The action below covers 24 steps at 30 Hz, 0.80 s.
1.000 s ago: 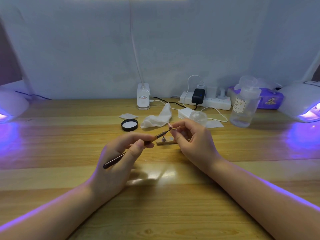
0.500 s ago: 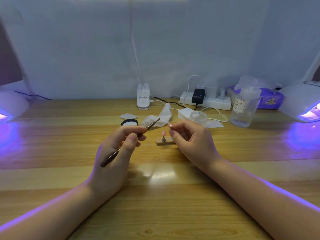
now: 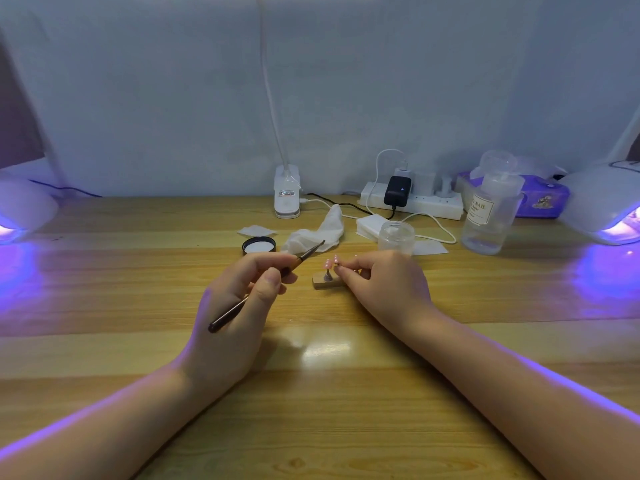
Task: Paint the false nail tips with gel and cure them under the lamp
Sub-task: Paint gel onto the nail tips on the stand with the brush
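Observation:
My left hand (image 3: pixel 242 299) grips a thin dark brush (image 3: pixel 263 289), bristles pointing up and right toward the white cloth. A small wooden holder block (image 3: pixel 320 282) sits mid-table with a pink nail tip (image 3: pixel 327 263) standing on a metal stem. My right hand (image 3: pixel 384 285) pinches a second pink nail tip (image 3: pixel 336 259) on its stem, right beside the first, over the block. A clear gel jar (image 3: pixel 396 235) stands just behind my right hand; its black lid (image 3: pixel 259 245) lies to the left. Glowing curing lamps stand at the far right (image 3: pixel 606 209) and far left (image 3: pixel 20 213).
A crumpled white cloth (image 3: pixel 318 233) and cotton pads (image 3: pixel 370 225) lie behind the hands. A clear pump bottle (image 3: pixel 491 216), power strip (image 3: pixel 412 202) with cables, purple tissue box (image 3: pixel 540 199) and clip lamp base (image 3: pixel 286 195) line the back of the wooden table (image 3: pixel 311 410).
My left hand drew the brush back to the left, away from the nail tip. My right hand lowered its tip toward the holder block, beside the other one.

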Each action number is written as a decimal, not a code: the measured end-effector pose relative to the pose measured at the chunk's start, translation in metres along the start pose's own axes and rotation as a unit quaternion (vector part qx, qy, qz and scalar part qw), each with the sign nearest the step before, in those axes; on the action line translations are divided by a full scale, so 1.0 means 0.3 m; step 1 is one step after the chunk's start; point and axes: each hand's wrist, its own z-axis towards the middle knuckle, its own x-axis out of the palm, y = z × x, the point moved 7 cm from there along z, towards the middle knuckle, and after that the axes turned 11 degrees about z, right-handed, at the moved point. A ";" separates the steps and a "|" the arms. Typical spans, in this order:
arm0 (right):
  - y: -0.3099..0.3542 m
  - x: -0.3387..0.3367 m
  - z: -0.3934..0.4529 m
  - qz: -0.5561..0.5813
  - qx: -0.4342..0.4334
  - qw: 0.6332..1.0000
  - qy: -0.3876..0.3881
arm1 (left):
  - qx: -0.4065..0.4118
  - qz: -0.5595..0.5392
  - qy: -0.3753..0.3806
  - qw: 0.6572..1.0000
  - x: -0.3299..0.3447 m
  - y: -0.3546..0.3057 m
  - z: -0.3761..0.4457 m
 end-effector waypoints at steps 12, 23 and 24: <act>0.016 -0.034 -0.022 -0.106 -0.030 0.994 0.000 | -0.006 -0.006 -0.004 1.000 -0.008 0.000 -0.003; -0.016 -0.038 -0.006 -0.129 -0.005 0.992 0.011 | -0.002 0.003 0.007 1.000 -0.004 0.004 -0.003; -0.018 -0.037 -0.006 -0.124 -0.005 0.992 0.014 | -0.003 0.004 0.008 1.000 -0.004 0.005 -0.003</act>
